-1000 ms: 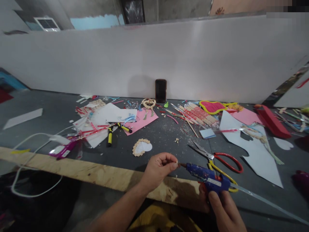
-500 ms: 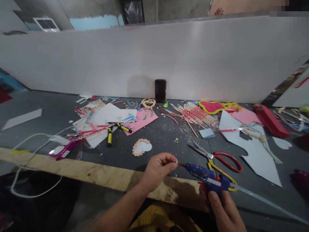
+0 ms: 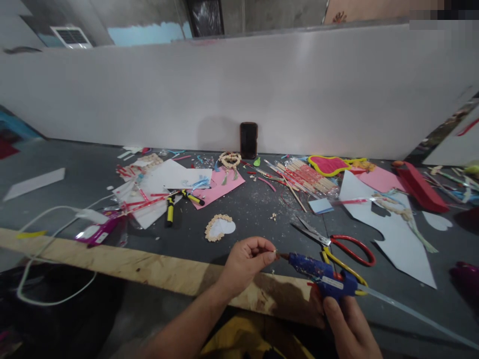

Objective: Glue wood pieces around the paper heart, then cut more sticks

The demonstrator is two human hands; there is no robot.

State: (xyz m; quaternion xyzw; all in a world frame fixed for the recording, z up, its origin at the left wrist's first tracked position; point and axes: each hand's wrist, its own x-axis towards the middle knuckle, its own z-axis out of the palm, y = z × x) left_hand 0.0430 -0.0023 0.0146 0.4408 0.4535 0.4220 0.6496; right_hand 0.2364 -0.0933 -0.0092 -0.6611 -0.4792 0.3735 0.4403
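My right hand (image 3: 348, 324) is wrapped round a blue hot glue gun (image 3: 314, 270), with a long clear glue stick (image 3: 404, 305) trailing out behind it. The gun's nozzle points left, at the fingertips of my left hand (image 3: 243, 264). Thumb and index finger there pinch a tiny pale bit (image 3: 275, 253), too small to name surely, at or nearly touching the nozzle. Just beyond my left hand lies a white paper heart (image 3: 227, 227), its left side edged with pale beige pieces. A little pile of similar pale bits (image 3: 273, 217) sits to its right.
Scissors (image 3: 322, 238) with red and yellow handles lie open behind the glue gun. Cut white card (image 3: 406, 254) is at right. Yellow-handled pliers (image 3: 170, 212), a purple glue gun (image 3: 99, 232) and its white cord are at left. A phone (image 3: 249, 140) leans on the back panel.
Hardly anything differs. The glue gun has shifted very slightly, its nozzle staying at my left fingertips.
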